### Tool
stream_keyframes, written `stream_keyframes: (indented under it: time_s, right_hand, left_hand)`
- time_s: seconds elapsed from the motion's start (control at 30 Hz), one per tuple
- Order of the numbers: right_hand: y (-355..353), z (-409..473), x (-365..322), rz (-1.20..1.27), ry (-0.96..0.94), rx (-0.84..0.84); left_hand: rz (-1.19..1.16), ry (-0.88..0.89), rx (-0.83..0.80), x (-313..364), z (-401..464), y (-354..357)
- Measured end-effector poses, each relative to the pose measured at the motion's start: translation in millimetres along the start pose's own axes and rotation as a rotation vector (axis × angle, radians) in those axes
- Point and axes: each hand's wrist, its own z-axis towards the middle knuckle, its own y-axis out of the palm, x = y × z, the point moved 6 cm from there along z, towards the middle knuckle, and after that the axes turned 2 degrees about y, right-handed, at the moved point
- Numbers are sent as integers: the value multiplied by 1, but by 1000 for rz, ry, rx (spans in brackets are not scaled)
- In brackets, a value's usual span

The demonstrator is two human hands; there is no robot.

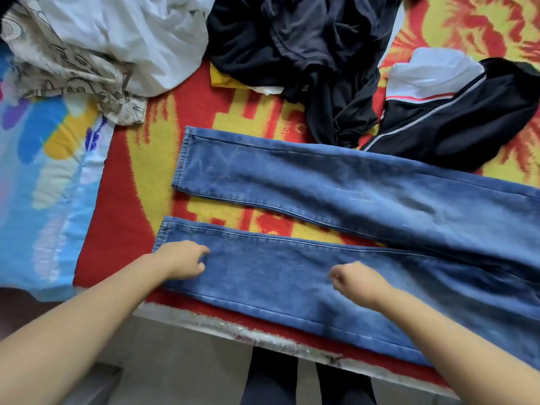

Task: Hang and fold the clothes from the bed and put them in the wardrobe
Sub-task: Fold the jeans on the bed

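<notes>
A pair of blue denim jeans [336, 185] lies flat on the red and yellow patterned blanket [122, 229] that covers the bed, filling the middle and right of the frame. Its long axis runs nearly left to right, tilted a little downward to the right. Both leg hems point toward the left of the frame, and the waist end runs out past the right edge. The two legs are spread apart at the hems, with a wedge of blanket showing between them, and they meet toward the right.

Both hands are on the lower leg. The left hand [181, 260], in the lower centre-left, sits near the hem with its fingers curled down onto the denim. The right hand [355, 280], further right on the same leg, is also curled with fingertips at the cloth. Whether either hand pinches the fabric or only presses it cannot be told.

Four other garments lie along the top of the frame: a beige patterned cloth [67, 68] at upper left, a white garment [140, 33] beside it, a crumpled black garment [306, 54] at top centre, and a black and white striped track jacket [455, 112] at upper right, its lower edge touching the upper leg. A light blue printed sheet [43, 171] lies at the left edge.
</notes>
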Motion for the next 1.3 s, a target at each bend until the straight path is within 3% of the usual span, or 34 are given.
stream_keyframes:
  time_s: [0.1,0.2,0.27,0.4,0.57,0.7,0.83,1.07,1.2,1.3]
  right_hand:
    - [-103,24,25,105,94,362]
    - [-177,55,58,122,143,543]
    - [-199,75,79,69,173,513]
    - [-206,102,118,-155,310,401]
    - [-205,98,115,-203,274,620]
    - [-191,73,113,-163,208,633]
    - [-168,44,108,-154,117,444]
    - [-98,-31,62,-276,-62,207]
    - [-33,-68,31,-271,-166,211]
    - [25,-72,13,-274,-228,193]
  left_hand:
    - [-47,3,367,-7,26,-96]
    - [-149,22,582,-11,60,-170]
    - [-116,42,610,-12,87,-200]
    - [10,-33,446,-19,136,-207]
    - [127,-82,583,-15,141,-220]
    - [169,18,628,-15,118,-211]
    - [73,175,758,-15,69,-187]
    - [160,467,908,-3,-28,-100]
    - [160,404,903,-2,-60,-17]
    - [192,160,677,2,-53,48]
